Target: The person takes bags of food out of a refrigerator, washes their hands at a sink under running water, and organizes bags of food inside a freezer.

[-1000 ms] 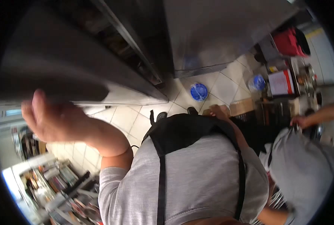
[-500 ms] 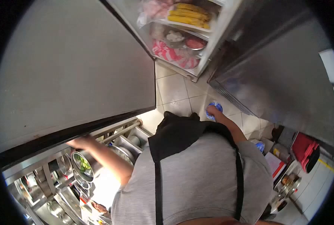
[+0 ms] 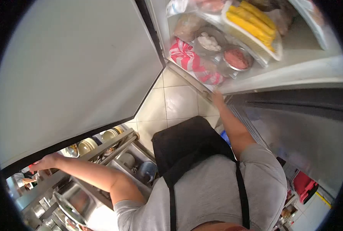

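- My left hand (image 3: 46,162) is up at the black edging (image 3: 73,143) of the open door (image 3: 83,73), my arm stretched out to the side; I cannot tell whether the fingers are clamped on it.
- My right hand (image 3: 217,97) is low in front of me, at the lower front edge of the refrigerator (image 3: 310,71); the fingers blur into that edge, so I cannot tell if they are apart or together.
- The door stands wide on my left, its pale inner face toward me, and the refrigerator lies open ahead and to the right.
- Inside, nearest my right hand, is a red-and-white striped bag (image 3: 190,61); beside it sit a bowl of white pieces (image 3: 208,41) and a metal bowl of pinkish food (image 3: 237,58).
- Past these bowls, a white basket (image 3: 278,54) holds long yellow packs (image 3: 252,23).
- Right of my arm is a steel panel (image 3: 302,134).
- Below my left forearm stands a large steel pot (image 3: 83,198); cream bowls (image 3: 87,147) are stacked near the door's edge.
- Pale floor tiles (image 3: 181,101) show beyond my black apron (image 3: 190,142).
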Motion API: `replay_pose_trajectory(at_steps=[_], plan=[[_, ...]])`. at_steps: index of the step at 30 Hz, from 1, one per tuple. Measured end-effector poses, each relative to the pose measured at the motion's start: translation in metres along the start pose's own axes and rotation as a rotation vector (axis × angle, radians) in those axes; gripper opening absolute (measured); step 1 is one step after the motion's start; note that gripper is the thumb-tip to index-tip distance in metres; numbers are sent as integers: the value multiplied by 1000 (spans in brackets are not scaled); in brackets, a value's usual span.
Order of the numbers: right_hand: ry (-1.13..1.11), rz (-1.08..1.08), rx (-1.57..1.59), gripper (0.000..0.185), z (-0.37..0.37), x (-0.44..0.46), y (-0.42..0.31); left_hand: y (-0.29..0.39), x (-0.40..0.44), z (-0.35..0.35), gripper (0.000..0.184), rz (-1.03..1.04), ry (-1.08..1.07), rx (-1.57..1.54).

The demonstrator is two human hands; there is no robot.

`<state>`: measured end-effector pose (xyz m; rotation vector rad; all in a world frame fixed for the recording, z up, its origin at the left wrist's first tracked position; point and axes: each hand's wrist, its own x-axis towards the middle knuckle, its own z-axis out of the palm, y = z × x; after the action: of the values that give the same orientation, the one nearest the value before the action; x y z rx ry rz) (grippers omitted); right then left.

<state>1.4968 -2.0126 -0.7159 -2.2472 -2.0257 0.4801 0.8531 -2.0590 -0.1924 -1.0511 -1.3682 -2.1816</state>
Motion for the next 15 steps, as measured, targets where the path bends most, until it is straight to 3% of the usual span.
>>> replay_pose_trajectory(at_steps=[1, 2, 3, 4, 5, 8, 11, 15], plan=[[157, 175, 153, 35, 10, 28, -9, -21, -2, -9, 46, 42, 6, 114], [491, 141, 311, 38, 15, 53, -19, -42, -3, -19, 51, 83, 18, 229], [829, 101, 466, 42, 11, 78, -30, -30, -22, 4, 55, 39, 32, 118], [747, 235, 570, 41, -1, 96, -39, -25, -34, 18, 59, -5, 40, 7], [659, 374, 671, 41, -10, 109, -46, -34, -40, 21, 61, -23, 97, 86], [736, 559, 1142, 46, -13, 150, -55, -76, -46, 10, 63, -49, 265, 292], [844, 421, 1435, 41, 6, 165, -52, -132, -23, -13, 61, 1, 248, 384], [767, 419, 1512, 40, 5, 154, -58, -187, 12, -34, 58, 87, 182, 477]])
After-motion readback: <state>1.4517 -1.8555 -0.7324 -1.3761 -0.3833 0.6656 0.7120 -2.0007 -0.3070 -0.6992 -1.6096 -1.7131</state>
